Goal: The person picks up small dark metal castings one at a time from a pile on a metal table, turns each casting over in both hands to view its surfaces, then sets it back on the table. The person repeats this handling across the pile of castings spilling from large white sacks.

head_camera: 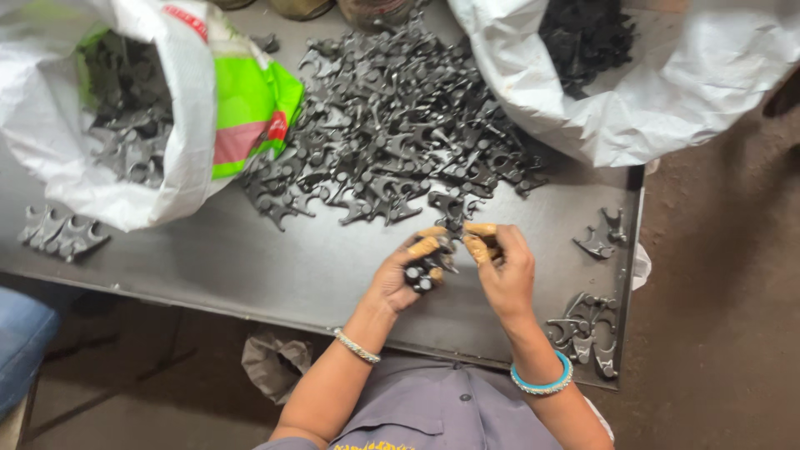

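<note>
Left hand [406, 271] grips a small black metal part [423, 273]. Right hand [502, 268] pinches its upper end with capped fingertips [477, 247], above the counter [250, 258], near the heap of parts [392, 125].

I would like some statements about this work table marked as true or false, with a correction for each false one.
1. The left hand holds dark metal parts. True.
2. The large pile of parts lies between two white sacks. True.
3. The right hand rests flat on the table. False: it is raised, fingers at the held parts.
4. Both wrists are bare. False: each wears a bangle.
5. Both sacks are empty. False: dark parts show inside each.
</note>
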